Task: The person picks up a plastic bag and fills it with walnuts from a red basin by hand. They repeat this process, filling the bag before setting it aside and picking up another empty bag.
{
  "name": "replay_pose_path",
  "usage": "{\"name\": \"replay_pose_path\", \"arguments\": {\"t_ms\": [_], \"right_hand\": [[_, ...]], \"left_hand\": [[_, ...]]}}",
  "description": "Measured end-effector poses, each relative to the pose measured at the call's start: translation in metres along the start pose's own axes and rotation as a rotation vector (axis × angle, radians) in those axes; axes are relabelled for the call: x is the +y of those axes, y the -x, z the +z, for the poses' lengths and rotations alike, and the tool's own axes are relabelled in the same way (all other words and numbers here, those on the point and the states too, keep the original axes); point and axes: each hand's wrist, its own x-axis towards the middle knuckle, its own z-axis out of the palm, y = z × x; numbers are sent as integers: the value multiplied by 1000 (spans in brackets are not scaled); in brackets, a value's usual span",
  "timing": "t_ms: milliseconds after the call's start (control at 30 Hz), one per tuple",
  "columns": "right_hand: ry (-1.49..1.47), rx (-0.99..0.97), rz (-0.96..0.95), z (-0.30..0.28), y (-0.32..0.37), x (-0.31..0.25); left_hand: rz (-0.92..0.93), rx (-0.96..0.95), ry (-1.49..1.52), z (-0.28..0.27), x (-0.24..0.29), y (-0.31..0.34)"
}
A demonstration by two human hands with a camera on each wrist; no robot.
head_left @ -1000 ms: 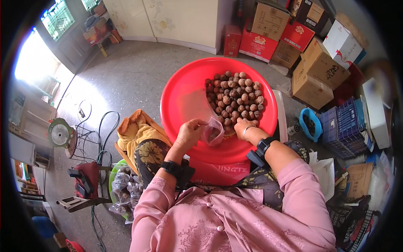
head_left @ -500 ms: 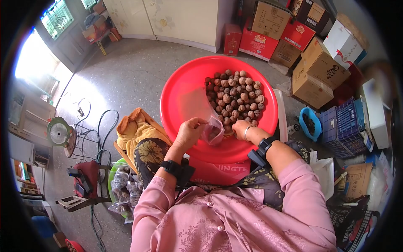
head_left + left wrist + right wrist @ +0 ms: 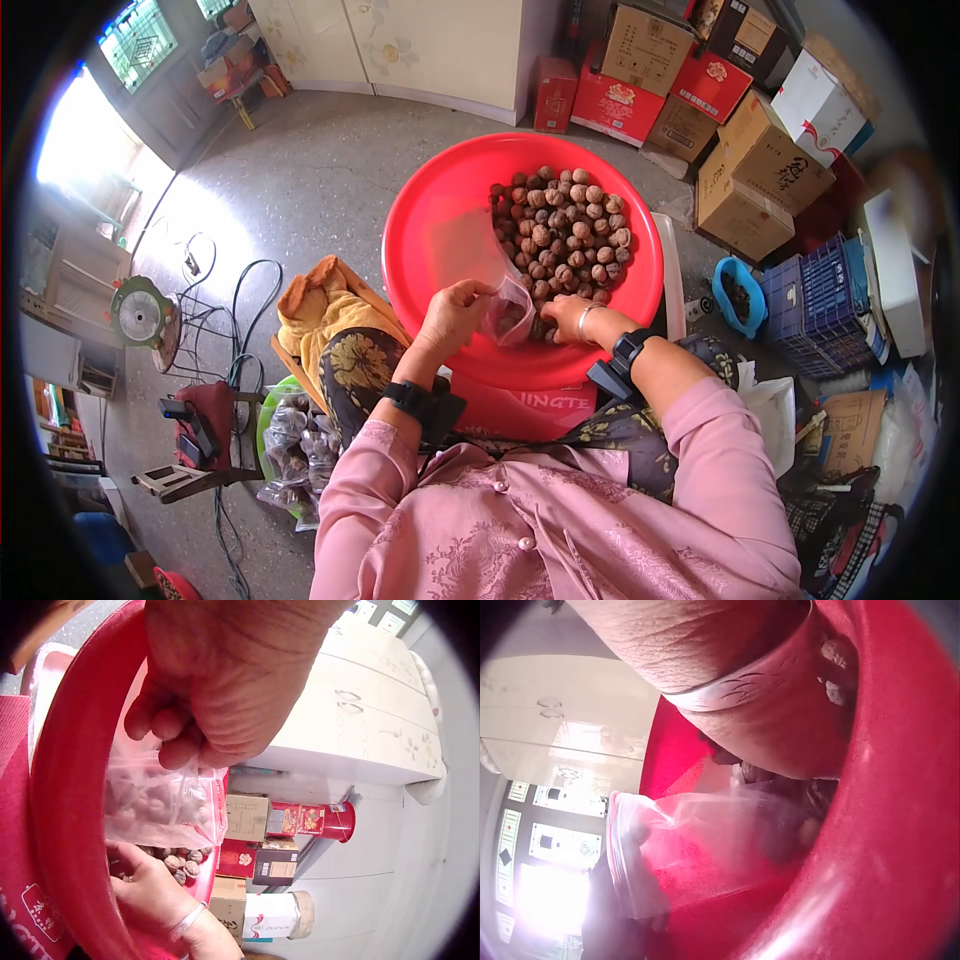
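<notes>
Walnuts (image 3: pixel 575 225) lie heaped in the right part of a wide red basin (image 3: pixel 415 210). My left hand (image 3: pixel 458 315) pinches the rim of a clear plastic bag (image 3: pixel 512 318) standing in the basin's near part, with several walnuts inside. In the left wrist view the left fingers (image 3: pixel 169 724) are curled at the top edge of the bag (image 3: pixel 154 802). Right beside the bag mouth, my right hand (image 3: pixel 572 318), with a bracelet at its wrist, curls its fingers round walnuts at the near edge of the heap. Its fingertips are mostly hidden in the right wrist view.
A thin translucent sheet (image 3: pixel 465 250) lies in the basin's left part. A green tub (image 3: pixel 275 425) of filled bags stands at the left, near a chair with a yellow cloth (image 3: pixel 325 310). Boxes (image 3: pixel 750 190), a blue basin (image 3: pixel 740 297) and a crate (image 3: pixel 815 305) line the right.
My right hand has moved from the heap's lower edge slightly toward me and the bag, with walnuts now showing under its fingers. The left hand has stayed at the bag.
</notes>
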Motion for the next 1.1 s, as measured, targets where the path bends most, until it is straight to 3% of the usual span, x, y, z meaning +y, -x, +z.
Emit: {"name": "replay_pose_path", "arguments": {"t_ms": [100, 300, 367, 600, 900, 1100], "right_hand": [[-76, 37, -27, 4, -4, 0], [-114, -92, -83, 7, -2, -7], [-198, -260, -161, 13, -12, -6], [-379, -127, -190, 11, -5, -19], [-508, -160, -286, 22, -19, -21], [-258, -166, -204, -17, 2, -42]], "left_hand": [[4, -1, -7, 1, 2, 1], [-4, 7, -13, 1, 2, 0], [-8, 12, -20, 2, 2, 0], [-3, 13, 17, 1, 6, 1], [-13, 28, 39, 1, 13, 4], [-5, 14, -22, -3, 12, 4]]}}
